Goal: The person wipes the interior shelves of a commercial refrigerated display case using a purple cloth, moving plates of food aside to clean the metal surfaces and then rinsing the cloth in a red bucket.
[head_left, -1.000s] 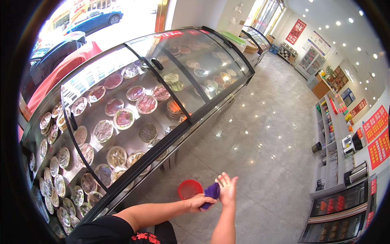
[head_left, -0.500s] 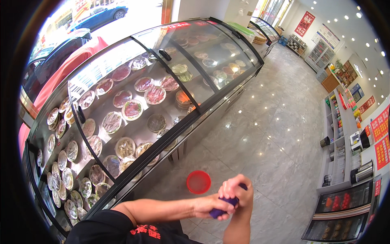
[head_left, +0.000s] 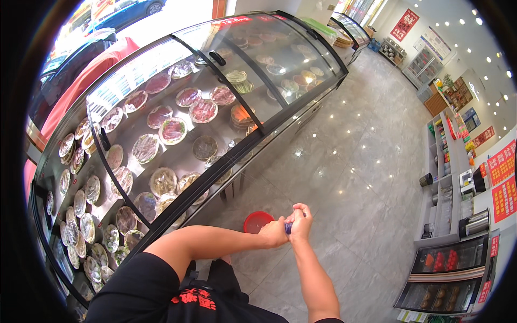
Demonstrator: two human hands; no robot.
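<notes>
A bunched purple cloth [head_left: 288, 229] is squeezed between my two closed hands, and only a small part of it shows. My left hand [head_left: 273, 233] grips it from the left, with that arm stretched across in front of me. Close against it, my right hand [head_left: 301, 219] is wrapped round the other end, its forearm coming up from the lower edge. Just beyond my left hand, a red bucket [head_left: 251, 219] stands on the floor. My hands overlap its right side in view and partly hide it.
Along the left runs a long glass display case [head_left: 177, 231] with several wrapped plates of food. Grey shiny tiles [head_left: 344, 215] cover the floor. At the right stand a shelf unit [head_left: 439, 204] and a low display [head_left: 444, 285] holding red and brown items.
Both hands have moved left and farther out with the purple cloth, closer to the red bucket. My arms are straighter, and less of the cloth shows.
</notes>
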